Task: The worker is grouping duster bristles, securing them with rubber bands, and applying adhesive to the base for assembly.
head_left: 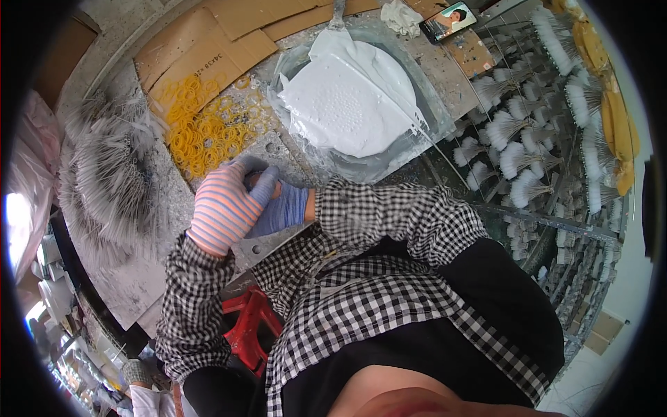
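Both of my hands meet over the near edge of the work board, just below a heap of yellow rubber bands (201, 132). My left hand (224, 207), in a pink and blue striped glove, has its fingers curled in. My right hand (281, 208), in a blue striped glove, is partly covered by the left one, and its fingers also look closed. Whatever lies between them is hidden. Left of my hands is a large pile of thin grey-white wire-like strands (111, 174). Beyond them to the right sits white paste (340, 104) with a dimpled surface.
Cardboard sheets (236, 59) lie at the back. A phone (448, 21) and a crumpled white cloth (401, 17) rest at the far right. Racks on the right hold several white-tipped wire bundles (514, 156). A red stool (251, 326) stands below the table edge.
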{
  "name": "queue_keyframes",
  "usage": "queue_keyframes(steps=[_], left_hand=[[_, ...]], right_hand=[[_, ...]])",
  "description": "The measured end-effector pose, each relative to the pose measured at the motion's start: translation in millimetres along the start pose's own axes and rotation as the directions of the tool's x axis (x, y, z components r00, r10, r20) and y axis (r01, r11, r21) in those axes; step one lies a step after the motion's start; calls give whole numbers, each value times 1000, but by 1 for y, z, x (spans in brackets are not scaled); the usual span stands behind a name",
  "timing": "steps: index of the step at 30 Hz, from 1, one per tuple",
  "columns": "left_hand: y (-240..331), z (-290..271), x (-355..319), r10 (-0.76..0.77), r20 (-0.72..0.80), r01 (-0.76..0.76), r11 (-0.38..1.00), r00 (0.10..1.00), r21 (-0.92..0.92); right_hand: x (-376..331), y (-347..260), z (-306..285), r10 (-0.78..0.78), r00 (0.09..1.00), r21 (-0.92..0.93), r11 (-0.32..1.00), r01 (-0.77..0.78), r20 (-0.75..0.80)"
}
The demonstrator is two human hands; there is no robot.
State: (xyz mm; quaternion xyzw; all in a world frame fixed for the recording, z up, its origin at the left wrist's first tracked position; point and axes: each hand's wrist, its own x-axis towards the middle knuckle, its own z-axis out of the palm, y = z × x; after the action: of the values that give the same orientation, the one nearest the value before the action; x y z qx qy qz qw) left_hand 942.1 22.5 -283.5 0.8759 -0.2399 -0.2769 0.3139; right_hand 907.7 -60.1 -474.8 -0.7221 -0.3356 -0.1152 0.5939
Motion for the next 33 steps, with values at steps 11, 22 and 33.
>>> queue_keyframes(steps=[11,22,33], left_hand=[[27,3,17,112,-65,-104,989,992,107],[168,2,123,242,242,-308,907,939,288],[133,93,161,131,-119,-87,944,984,317]], right_hand=[[9,-62,-47,157,986,-202,969,-143,52],[12,-95,-220,800,597,-776,338,-532,-61],[-57,-40,-215,559,794,-747,416,-518,-239]])
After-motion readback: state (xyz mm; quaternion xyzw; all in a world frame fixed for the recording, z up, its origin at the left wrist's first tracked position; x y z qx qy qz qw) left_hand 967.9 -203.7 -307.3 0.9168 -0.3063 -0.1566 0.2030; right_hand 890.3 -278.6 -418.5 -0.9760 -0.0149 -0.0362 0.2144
